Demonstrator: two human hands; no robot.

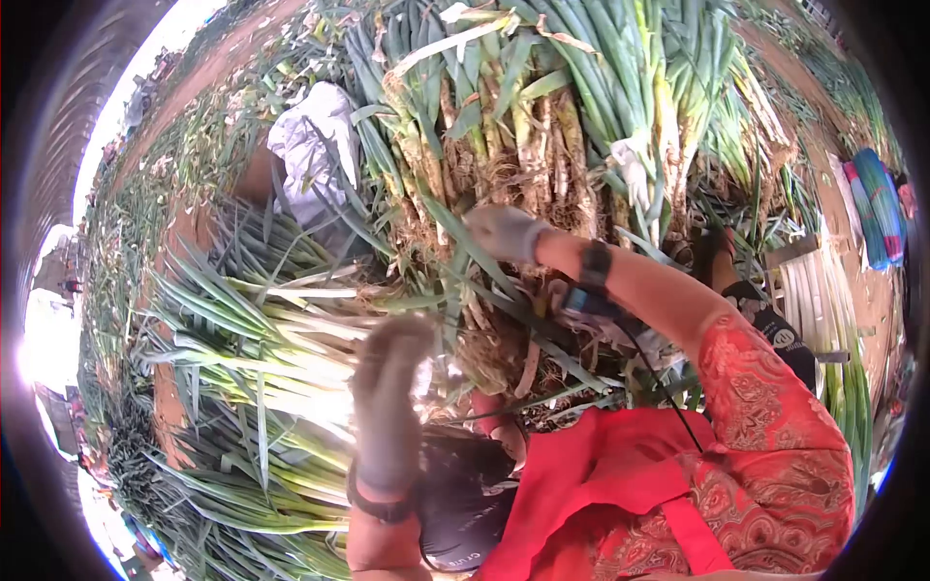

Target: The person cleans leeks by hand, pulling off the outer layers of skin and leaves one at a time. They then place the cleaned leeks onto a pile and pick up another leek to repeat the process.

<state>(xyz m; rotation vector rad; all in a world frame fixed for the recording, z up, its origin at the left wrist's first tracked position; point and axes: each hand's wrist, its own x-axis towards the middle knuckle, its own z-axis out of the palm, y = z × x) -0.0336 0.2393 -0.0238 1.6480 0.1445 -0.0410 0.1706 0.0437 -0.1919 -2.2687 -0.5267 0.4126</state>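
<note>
My right hand [502, 232], in a pale work glove, is at the root ends of a standing mass of leeks [533, 145]. Its fingers look curled in, and what they hold, if anything, is hidden. A long green leaf [460, 228] runs close beside this hand. My left hand [392, 363], also gloved, is smeared by motion, so its fingers cannot be made out. It is over the white ends of a pile of leeks [281, 373] that lie on their sides, leaves pointing left. Brown roots and soil cling to the standing leeks.
A whitish plastic sack [315, 140] sits behind the lying leeks. Leaf scraps cover the ground at the left. At the right are a slatted crate-like object [814, 300] and a blue-and-red bundle [872, 208]. A dark cable [659, 373] crosses below my right forearm.
</note>
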